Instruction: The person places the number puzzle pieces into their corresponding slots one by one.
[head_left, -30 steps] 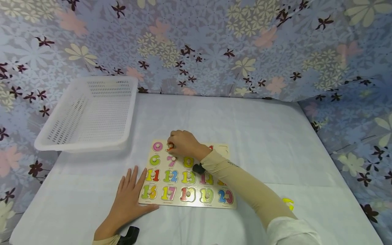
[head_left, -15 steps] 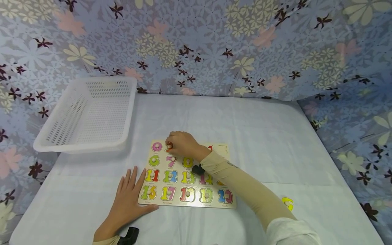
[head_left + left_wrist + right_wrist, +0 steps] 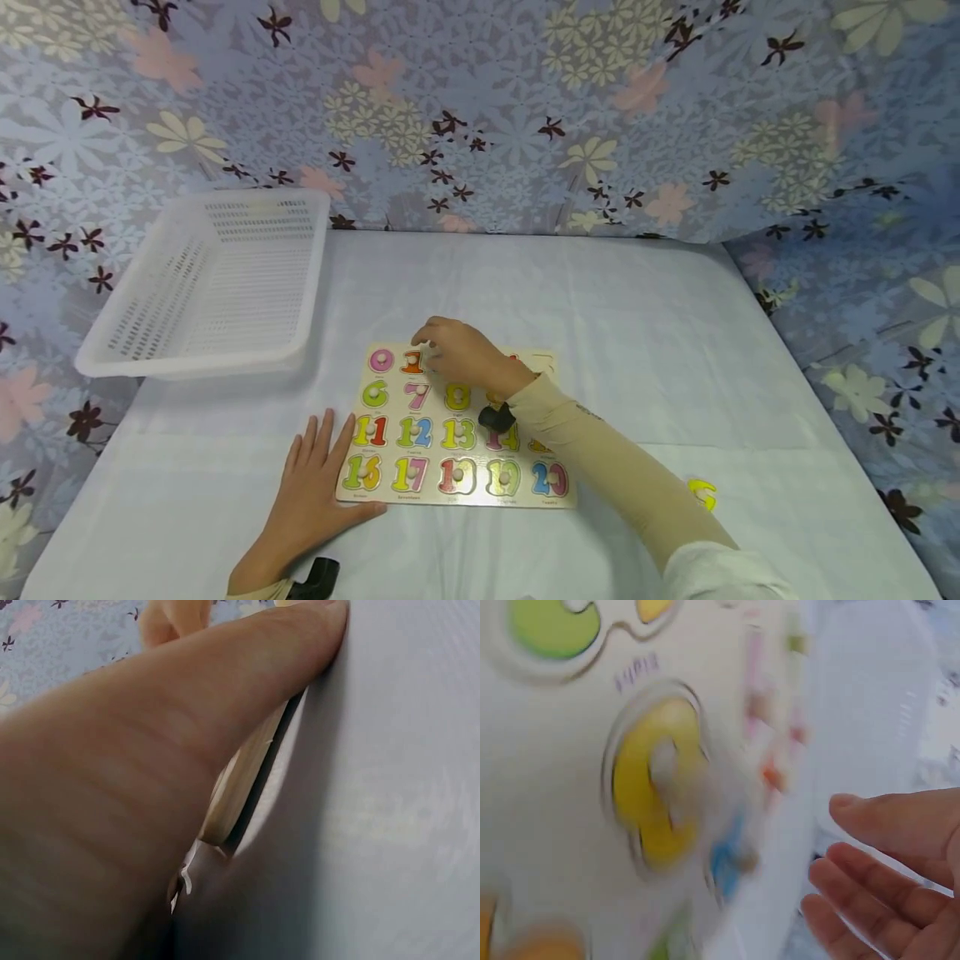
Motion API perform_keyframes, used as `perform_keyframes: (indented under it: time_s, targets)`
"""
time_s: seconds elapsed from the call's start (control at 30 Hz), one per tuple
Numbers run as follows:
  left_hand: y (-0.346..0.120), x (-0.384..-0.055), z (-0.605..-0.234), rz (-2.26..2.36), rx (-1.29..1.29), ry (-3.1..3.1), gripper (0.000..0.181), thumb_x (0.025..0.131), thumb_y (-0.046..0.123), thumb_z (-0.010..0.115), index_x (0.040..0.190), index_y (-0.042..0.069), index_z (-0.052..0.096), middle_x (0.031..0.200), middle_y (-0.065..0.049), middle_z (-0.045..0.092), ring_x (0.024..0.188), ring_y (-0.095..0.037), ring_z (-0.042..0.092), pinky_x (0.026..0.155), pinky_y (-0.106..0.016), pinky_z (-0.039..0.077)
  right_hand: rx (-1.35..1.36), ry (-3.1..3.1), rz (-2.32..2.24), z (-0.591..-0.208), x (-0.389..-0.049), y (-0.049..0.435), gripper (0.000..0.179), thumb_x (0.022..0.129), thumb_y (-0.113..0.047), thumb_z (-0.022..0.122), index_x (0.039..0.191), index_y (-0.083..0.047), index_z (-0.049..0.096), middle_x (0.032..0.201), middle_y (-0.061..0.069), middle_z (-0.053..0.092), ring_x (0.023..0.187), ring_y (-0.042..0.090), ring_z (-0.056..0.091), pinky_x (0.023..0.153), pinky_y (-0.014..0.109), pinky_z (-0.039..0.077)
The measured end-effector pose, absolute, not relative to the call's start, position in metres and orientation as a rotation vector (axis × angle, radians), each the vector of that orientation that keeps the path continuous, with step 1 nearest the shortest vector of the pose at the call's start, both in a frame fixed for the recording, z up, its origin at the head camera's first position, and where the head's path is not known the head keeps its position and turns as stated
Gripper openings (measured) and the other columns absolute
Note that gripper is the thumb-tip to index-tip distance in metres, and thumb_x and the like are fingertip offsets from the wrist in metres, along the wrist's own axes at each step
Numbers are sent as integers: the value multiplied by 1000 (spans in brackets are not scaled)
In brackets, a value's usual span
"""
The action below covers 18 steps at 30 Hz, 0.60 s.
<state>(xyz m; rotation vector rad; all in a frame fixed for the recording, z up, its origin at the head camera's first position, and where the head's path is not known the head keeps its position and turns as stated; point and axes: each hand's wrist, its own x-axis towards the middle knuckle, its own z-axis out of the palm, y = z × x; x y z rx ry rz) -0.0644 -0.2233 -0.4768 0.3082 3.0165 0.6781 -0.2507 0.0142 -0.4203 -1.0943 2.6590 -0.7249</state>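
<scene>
A wooden number puzzle board [image 3: 390, 493] with knobbed pieces lies flat on the table. My left hand [image 3: 311, 492] is spread at its lower left corner, fingers along the left edge and thumb by the front edge; in the left wrist view the thumb [image 3: 225, 682] crosses close beside the board's side. My right hand [image 3: 465, 354] is over the top row with nothing in its grasp, fingers loosely bent and apart from the thumb in the right wrist view. Just left of it the orange 1 piece [image 3: 412, 362] sits in its place. The hand hides part of the top row.
A yellow number piece [image 3: 702, 493], shaped like a 5, lies on the white tablecloth [image 3: 637, 333] right of my right forearm. The board's top right recess [image 3: 542, 361] shows bare wood. A white plastic basket [image 3: 198, 364] stands at the back left, before a flowered cloth.
My right hand has let go of the orange 1 piece and moved slightly right, its fingers loosening. The left hand stays where it was.
</scene>
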Motion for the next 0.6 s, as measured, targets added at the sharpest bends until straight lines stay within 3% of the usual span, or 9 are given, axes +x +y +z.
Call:
perform_keyframes:
  time_s: [0.2, 0.37, 0.6]
  targets:
    - [-221, -65, -478, 668, 299, 3010, 119, 65, 73, 70, 155, 11, 21, 159, -21, 9, 146, -36, -3, 115, -45, -9, -967, 2765, -740, -399, -232, 75, 29, 89, -14, 70, 118, -9, 67, 115, 4, 62, 103, 21, 59, 85, 36, 50]
    - [-220, -64, -476, 675, 302, 3012, 119, 66, 72, 71, 155, 10, 21, 159, -22, 8, 146, -36, -3, 115, -46, -9, -783, 2821, -707, -395, -206, 136, 31, 86, -16, 74, 117, -11, 68, 120, 2, 60, 114, 22, 54, 93, 42, 47]
    - [-216, -62, -475, 692, 315, 3014, 119, 67, 69, 73, 155, 10, 18, 158, -24, 8, 145, -38, -3, 114, -47, -12, -534, 2884, -762, -398, -158, 228, 39, 82, -12, 77, 119, -6, 66, 126, 15, 58, 121, 38, 47, 100, 56, 37]
